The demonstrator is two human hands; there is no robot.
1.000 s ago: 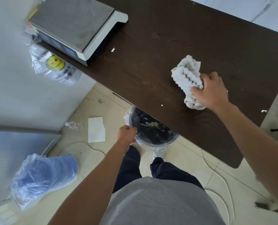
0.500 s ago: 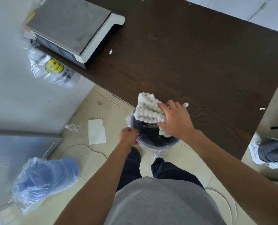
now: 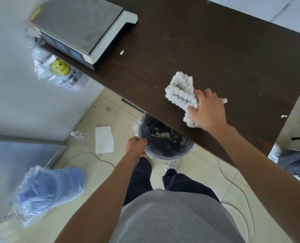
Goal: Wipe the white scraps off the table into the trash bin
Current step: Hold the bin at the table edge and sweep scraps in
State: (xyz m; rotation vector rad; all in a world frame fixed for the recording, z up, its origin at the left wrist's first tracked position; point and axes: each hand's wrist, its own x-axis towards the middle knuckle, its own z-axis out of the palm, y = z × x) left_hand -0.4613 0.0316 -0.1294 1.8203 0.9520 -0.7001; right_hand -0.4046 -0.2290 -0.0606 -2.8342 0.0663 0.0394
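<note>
Toward the near edge of the dark brown wooden table [image 3: 215,50]: right hand [image 3: 208,109] on a white knobbly cleaning cloth [image 3: 180,92], fingers curled over its bunched end and clamped on it, cloth lying against the tabletop. Below the table edge, partly tucked under it: round black trash bin with a clear plastic liner [image 3: 163,149], held at its left rim by the left hand [image 3: 135,146], fingers closed round rim and liner together. Small white scraps [image 3: 160,135] lying inside the bin. On the table, well apart from the cloth: one white scrap [image 3: 121,52] just beside the grey-topped white electronic scale [image 3: 79,23], another [image 3: 284,116] near the right edge. Down on the pale tiled floor: white paper sheet [image 3: 104,142], small clear bottle [image 3: 79,135] beside it, and a blue bundle, perhaps fabric, wrapped in a clear plastic bag [image 3: 47,188].
</note>
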